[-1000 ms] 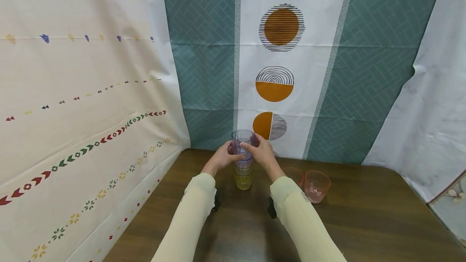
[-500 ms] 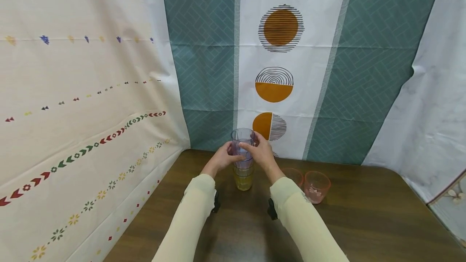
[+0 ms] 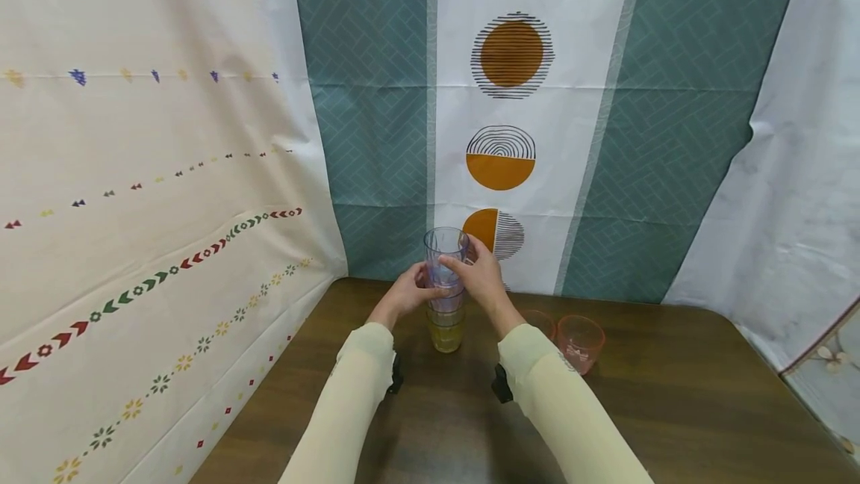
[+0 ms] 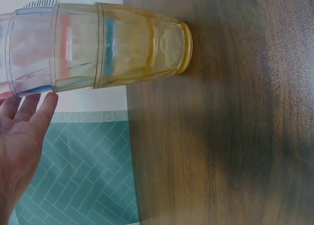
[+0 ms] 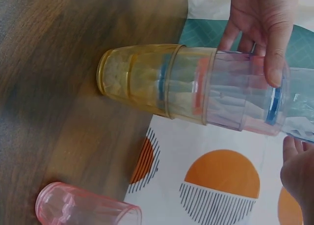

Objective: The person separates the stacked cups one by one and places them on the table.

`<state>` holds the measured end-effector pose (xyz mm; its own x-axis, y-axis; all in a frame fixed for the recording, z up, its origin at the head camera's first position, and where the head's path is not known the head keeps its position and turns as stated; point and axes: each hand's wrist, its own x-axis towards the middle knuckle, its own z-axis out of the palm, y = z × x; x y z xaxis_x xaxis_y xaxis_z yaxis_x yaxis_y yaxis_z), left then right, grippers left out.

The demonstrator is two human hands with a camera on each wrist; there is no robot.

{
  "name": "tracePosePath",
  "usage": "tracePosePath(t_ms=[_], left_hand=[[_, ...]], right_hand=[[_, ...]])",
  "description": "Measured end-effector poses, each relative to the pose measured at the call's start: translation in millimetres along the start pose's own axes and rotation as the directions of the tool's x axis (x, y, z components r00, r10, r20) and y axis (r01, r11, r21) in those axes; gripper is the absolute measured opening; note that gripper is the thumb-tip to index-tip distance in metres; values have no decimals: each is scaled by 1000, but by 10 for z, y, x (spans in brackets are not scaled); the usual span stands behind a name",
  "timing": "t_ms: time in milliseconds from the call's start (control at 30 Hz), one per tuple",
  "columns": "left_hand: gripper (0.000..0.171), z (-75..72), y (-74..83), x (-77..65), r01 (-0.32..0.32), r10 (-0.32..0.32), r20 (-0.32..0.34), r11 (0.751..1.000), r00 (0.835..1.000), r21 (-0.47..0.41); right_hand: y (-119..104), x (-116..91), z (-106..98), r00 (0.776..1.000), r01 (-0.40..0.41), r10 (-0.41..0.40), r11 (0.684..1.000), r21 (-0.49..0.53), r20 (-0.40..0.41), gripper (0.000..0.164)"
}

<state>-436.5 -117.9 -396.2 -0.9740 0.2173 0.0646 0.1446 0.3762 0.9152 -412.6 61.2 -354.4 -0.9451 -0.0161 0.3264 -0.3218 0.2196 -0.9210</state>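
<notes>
A column of nested see-through tumblers stands upright on the wooden table, a yellow tumbler (image 3: 446,336) at its base. Above it, in the right wrist view, come a paler tumbler (image 5: 190,95) and a pinkish-purple tumbler (image 5: 230,100). My left hand (image 3: 405,295) grips the purple tumbler, its thumb across the near side and fingers behind. At the top, my right hand (image 3: 484,277) holds a clear bluish tumbler (image 3: 443,243) near its rim; its lower part sits inside the purple one. The right fingers behind the tumbler are partly hidden.
Two pink tumblers stand to the right: a nearer pink tumbler (image 3: 581,342) and another pink tumbler (image 3: 540,322) partly behind the right sleeve. Behind the table (image 3: 443,424) hangs a green and white patterned cloth (image 3: 366,170); a cream cloth (image 3: 201,320) hangs at left.
My right hand and the bluish tumbler have risen slightly, so more of that tumbler shows above the column. My left hand stays on the stack. The head view has shifted a little.
</notes>
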Motion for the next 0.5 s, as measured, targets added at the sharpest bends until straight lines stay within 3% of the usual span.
tracePosePath(t_ms=[500], left_hand=[[84, 5, -19, 24, -36, 36, 3, 999, 999, -8]], right_hand=[[-103, -11, -137, 997, 72, -72, 992, 105, 4, 77]])
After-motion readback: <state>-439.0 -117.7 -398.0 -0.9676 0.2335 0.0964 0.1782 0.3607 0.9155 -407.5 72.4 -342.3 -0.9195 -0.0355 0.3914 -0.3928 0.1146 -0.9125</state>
